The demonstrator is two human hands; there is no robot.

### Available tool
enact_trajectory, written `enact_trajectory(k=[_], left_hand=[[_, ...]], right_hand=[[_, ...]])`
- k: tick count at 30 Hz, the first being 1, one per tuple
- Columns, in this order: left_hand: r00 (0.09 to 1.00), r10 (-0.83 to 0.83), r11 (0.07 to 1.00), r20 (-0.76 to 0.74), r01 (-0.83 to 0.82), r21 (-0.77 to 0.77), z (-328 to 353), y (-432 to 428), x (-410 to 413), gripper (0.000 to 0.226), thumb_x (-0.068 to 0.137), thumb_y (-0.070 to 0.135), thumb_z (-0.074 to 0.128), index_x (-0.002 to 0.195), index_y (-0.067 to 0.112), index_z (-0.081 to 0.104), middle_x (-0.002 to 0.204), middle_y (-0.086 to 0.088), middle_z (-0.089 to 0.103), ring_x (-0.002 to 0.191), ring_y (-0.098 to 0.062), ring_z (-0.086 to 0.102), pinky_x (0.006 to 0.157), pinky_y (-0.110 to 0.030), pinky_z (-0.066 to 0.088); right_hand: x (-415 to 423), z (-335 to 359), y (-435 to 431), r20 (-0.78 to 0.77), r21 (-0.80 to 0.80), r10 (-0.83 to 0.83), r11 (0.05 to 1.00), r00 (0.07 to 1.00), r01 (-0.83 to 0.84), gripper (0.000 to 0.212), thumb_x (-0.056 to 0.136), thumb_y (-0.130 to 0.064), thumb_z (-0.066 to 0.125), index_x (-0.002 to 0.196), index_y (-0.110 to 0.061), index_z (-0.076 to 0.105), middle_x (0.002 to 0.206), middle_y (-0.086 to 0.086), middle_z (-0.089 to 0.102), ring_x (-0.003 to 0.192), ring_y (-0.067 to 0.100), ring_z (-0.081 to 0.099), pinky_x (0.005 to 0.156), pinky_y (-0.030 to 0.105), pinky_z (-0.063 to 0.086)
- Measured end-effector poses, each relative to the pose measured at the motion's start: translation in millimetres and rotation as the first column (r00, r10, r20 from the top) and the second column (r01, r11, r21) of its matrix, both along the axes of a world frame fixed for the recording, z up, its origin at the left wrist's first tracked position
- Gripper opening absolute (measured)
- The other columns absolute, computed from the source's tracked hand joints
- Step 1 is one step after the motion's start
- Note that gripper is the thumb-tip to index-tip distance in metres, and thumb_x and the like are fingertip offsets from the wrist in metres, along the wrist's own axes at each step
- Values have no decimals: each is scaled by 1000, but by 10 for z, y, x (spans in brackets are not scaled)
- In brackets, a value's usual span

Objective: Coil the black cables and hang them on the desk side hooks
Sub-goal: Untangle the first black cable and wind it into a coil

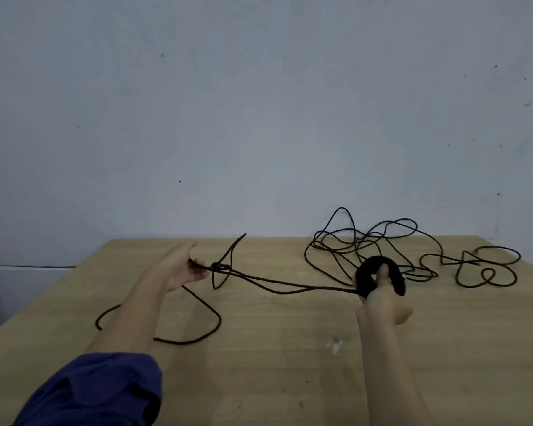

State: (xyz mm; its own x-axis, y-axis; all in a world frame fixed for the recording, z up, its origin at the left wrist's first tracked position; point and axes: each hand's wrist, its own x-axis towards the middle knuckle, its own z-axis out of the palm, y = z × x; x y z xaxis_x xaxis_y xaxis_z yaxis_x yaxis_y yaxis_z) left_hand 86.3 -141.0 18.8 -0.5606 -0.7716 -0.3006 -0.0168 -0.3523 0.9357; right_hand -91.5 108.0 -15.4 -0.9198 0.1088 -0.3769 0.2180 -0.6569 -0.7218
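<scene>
We are part way through coiling the black cable (pixel 283 293) on the desk (pixel 290 379).

On the left, past our blue sleeve (pixel 90 392), a loose loop (pixel 182 343) of cable lies on the wood. Our left hand (pixel 180 269) pinches the cable just beside a small knot (pixel 220 267), with its other fingers half open. From there the cable runs across to our right hand (pixel 382 295), which is curled tight round a thick coil (pixel 363 276), thumb poking up through the middle. Behind that hand a big tangle (pixel 366 241) lies loose near the wall (pixel 259 103), and one more loose cable (pixel 486 272) sits at the far right. So we think one bundle is mostly wound, but the knot, the loop and the messy heaps are left to wind. Nothing hangs up yet, and we cannot see any hooks from here.
</scene>
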Motion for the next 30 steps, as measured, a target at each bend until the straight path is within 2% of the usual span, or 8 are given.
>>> enact_trajectory(k=[3,7,14,19,24,27,28,30], left_hand=[[966,-225,973,-131,229,15,73,1,176,34,93,-5,30,66,1,50,70,-15,52,64,-26,62,58,-35,58],[965,-247,960,-82,232,-157,73,-10,249,21,90,-16,38,84,-1,52,69,-9,69,64,-15,70,54,-18,55],[998,3,982,67,10,-186,-1,-123,152,29,92,-16,36,69,-3,49,66,-15,53,59,-21,56,39,-16,50],[942,201,964,267,-141,-226,80,-425,312,31,92,-12,35,64,2,39,31,-6,41,21,-13,40,26,-8,30],[856,268,938,442,-126,-323,160,-513,322,16,96,-7,33,86,-2,45,74,-21,45,28,-22,52,23,-14,32],[774,93,967,627,80,-243,111,-275,183,43,99,13,40,138,-1,29,141,-26,33,110,-43,56,61,-41,54],[735,72,959,675,136,-250,85,-171,134,48,98,18,40,140,-1,27,140,-26,35,113,-43,52,68,-43,52],[764,24,938,644,205,-278,59,57,-3,35,98,19,41,124,-4,44,93,-26,57,74,-34,62,54,-32,49]], right_hand=[[-72,-98,1,68,43,-33,999,997,30,50,79,-25,73,121,-3,55,112,12,58,106,28,59,80,41,56],[-103,-144,36,104,82,-42,996,994,33,58,80,-29,72,126,-1,52,127,16,56,117,31,54,92,36,50],[-208,-103,171,157,81,-80,994,984,68,56,81,-27,71,129,-5,50,130,13,53,118,27,53,85,35,54],[-387,-140,445,178,136,-197,975,964,174,62,80,-33,71,132,-7,49,133,10,53,122,25,52,97,35,48],[-392,-135,419,190,65,-186,982,964,176,56,80,-28,72,128,-10,51,130,11,52,115,27,54,86,42,55],[-353,-158,308,166,27,-150,989,975,147,52,81,-26,71,126,-7,53,127,13,52,109,28,56,80,41,57],[-338,-169,281,170,27,-138,990,976,135,52,81,-26,71,125,-6,53,127,13,52,109,29,57,79,41,57],[-323,-186,241,184,22,-124,992,975,122,52,81,-25,72,125,-6,52,128,14,52,109,30,57,78,42,58]])
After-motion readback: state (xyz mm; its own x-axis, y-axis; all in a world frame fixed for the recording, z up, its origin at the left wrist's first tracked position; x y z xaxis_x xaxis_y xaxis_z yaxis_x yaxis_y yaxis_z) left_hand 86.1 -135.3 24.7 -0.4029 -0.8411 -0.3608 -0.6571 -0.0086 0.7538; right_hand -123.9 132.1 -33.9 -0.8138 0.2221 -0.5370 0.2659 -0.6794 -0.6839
